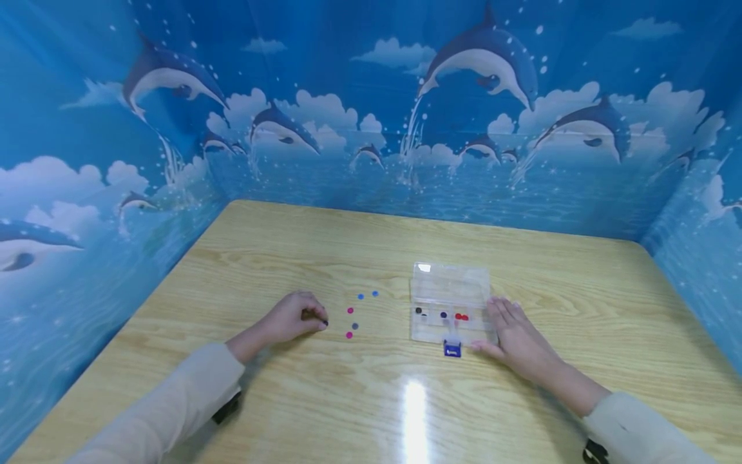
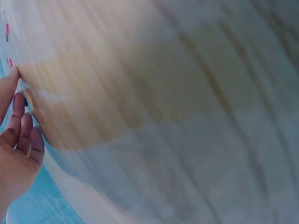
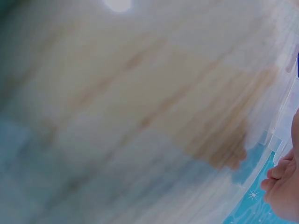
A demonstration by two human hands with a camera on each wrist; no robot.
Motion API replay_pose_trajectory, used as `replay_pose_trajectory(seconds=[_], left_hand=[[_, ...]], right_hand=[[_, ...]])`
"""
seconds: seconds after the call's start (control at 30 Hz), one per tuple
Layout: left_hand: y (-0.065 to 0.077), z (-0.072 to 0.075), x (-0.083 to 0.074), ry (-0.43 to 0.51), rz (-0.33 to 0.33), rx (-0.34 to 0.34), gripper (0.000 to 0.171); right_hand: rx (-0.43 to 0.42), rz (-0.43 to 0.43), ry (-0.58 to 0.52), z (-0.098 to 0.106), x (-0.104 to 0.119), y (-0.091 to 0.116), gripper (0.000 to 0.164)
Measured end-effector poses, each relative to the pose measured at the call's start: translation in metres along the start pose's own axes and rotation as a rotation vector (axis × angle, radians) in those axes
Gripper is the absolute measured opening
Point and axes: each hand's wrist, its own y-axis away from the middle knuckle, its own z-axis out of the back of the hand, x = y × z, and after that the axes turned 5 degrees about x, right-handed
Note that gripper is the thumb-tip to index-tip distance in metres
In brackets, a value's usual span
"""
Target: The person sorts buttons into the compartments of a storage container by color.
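My left hand [image 1: 297, 317] is low over the table, thumb and bent fingers pinching a small dark disc [image 1: 325, 323]. In the left wrist view the dark piece [image 2: 25, 101] shows close to the fingertips. To the right of that hand lie loose discs: two blue, two pink [image 1: 350, 310] and one grey [image 1: 355, 326]. A clear plastic box [image 1: 429, 332] stands with its lid [image 1: 452, 274] tipped back; black discs [image 1: 443, 315] and red discs [image 1: 461, 316] are in it. Fingers extended, my right hand [image 1: 522, 341] rests along the box's right side.
A blue latch [image 1: 452, 348] sticks out from the box's front edge. The wooden table [image 1: 324, 245] is bounded by a blue dolphin-printed curtain [image 1: 371, 129] at the back and both sides. A light reflection lies on the tabletop in front of the box.
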Motion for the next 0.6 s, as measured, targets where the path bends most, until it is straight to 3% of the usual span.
replay_pose_trajectory(seconds=[0.23, 0.6], left_hand=[[-0.0003, 0.0002, -0.0029, 0.029, 0.048, 0.013, 0.007], [-0.0005, 0.0006, -0.0037, 0.02, 0.066, 0.005, 0.007]], right_hand=[[-0.005, 0.002, -0.001, 0.0003, 0.0002, 0.0006, 0.088], [0.019, -0.004, -0.013, -0.0004, -0.0007, 0.0001, 0.089]])
